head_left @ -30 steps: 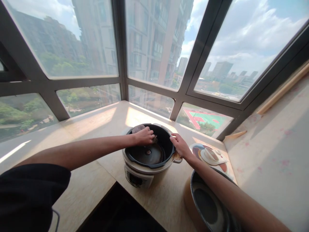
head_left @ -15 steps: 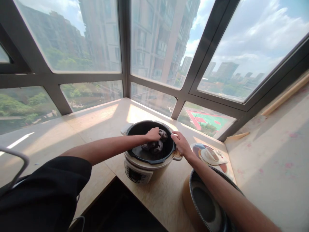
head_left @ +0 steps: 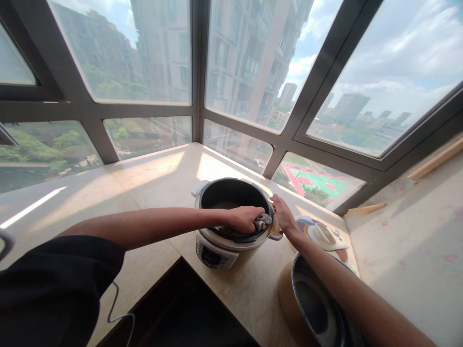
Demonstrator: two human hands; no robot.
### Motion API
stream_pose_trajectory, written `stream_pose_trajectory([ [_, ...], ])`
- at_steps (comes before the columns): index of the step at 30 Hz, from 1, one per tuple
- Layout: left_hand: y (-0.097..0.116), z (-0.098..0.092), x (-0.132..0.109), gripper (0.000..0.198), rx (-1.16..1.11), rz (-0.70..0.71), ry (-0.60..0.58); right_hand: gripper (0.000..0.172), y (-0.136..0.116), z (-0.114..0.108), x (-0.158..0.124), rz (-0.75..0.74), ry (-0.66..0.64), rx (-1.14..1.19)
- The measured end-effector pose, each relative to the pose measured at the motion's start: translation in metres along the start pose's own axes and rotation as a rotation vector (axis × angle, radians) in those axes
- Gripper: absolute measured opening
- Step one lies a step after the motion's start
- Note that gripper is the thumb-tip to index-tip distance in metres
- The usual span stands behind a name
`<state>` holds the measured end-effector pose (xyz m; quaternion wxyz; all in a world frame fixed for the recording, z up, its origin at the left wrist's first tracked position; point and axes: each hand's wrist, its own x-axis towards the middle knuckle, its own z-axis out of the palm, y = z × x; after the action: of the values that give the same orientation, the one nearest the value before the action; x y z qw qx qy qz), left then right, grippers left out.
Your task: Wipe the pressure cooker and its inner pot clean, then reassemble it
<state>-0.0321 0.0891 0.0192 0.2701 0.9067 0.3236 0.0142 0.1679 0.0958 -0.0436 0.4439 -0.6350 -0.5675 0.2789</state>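
Observation:
A white electric pressure cooker (head_left: 217,258) with a control panel on its front stands uncovered on the pale counter. My left hand (head_left: 246,219) reaches over it and grips a crumpled dark grey cloth (head_left: 263,222), pressed against the right inner side near the rim. Part of the cooker's dark inside is hidden behind that hand and forearm. At the cooker's right edge is my right hand (head_left: 283,213), its fingers stretched out and raised beside the rim, above the side handle (head_left: 276,233). Nothing shows in it.
A round inner pot (head_left: 289,294), dark inside and brown outside, stands at the front right, partly under my right forearm. Behind it lies a lid (head_left: 325,235) with a white handle. Windows (head_left: 159,53) enclose the counter (head_left: 152,178). A dark opening (head_left: 181,308) cuts into its front.
My left hand has moved the cloth from the middle of the cooker to its right inner side, and the cloth is more bunched. My right hand stays by the rim, its fingers lifted.

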Motion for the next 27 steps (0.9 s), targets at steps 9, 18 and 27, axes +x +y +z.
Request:
stream_pose_trajectory([
  [9, -0.021, -0.027, -0.026, 0.051, 0.132, 0.063, -0.344, 0.048, -0.011, -0.002, -0.007, -0.090, -0.012, -0.125],
  [18, -0.058, -0.046, -0.028, 0.041, 0.379, 0.055, -0.226, 0.042, -0.013, -0.001, -0.008, -0.044, -0.038, -0.096],
  [27, -0.076, -0.052, -0.007, 0.027, 0.689, 0.167, 0.001, 0.040, -0.012, 0.002, -0.008, -0.014, -0.041, -0.042],
])
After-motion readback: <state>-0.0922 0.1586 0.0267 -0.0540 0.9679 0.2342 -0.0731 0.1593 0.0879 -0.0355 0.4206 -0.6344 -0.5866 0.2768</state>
